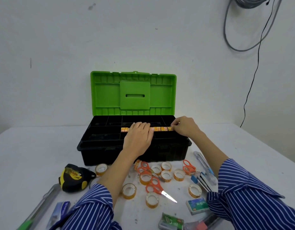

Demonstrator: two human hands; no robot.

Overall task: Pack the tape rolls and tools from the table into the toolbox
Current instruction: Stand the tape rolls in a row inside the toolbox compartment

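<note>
The white table (pixel 35 155) is carrying my open toolbox (pixel 133 151). Loose tape rolls (pixel 166 175), orange scissors (pixel 156 188) and a tape measure (pixel 73 177) are lying before it.

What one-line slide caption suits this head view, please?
Both hands line tape rolls up in the open toolbox.

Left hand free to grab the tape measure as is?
Probably yes. The left hand lies flat on the tape row in the toolbox, holding nothing; the tape measure sits uncovered on the table, left of that forearm.
</note>
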